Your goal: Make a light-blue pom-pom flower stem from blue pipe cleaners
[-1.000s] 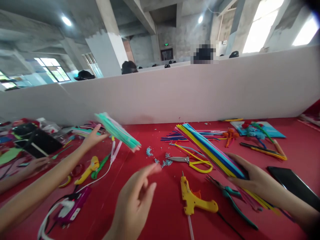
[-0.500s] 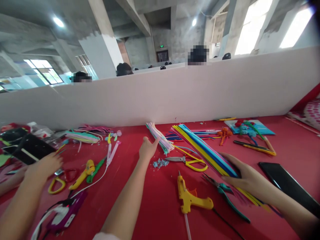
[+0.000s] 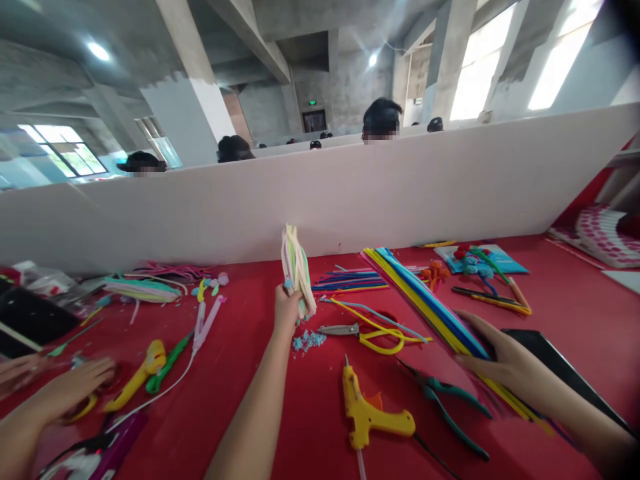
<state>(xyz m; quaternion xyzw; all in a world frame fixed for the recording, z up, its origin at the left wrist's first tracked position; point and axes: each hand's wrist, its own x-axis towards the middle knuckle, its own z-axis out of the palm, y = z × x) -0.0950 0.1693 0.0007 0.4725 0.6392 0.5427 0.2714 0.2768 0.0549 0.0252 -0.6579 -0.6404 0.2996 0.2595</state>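
— What has the left hand (image 3: 287,312) got?
— Its grip is closed round the lower end of a pastel bundle (image 3: 296,263) of fuzzy stems, held upright over the middle of the red table (image 3: 560,293), toward the far edge.
— And the right hand (image 3: 493,357)?
— Grip slack and spread, fingers lying flat on a long sheaf (image 3: 425,300) of yellow and blue stems that runs from the far edge toward the near right corner.
— Anything close by?
— Yellow-handled scissors (image 3: 370,333) between the two hands, a yellow glue gun (image 3: 365,413) nearer the front edge, a co-worker's hand (image 3: 75,387) at the left edge
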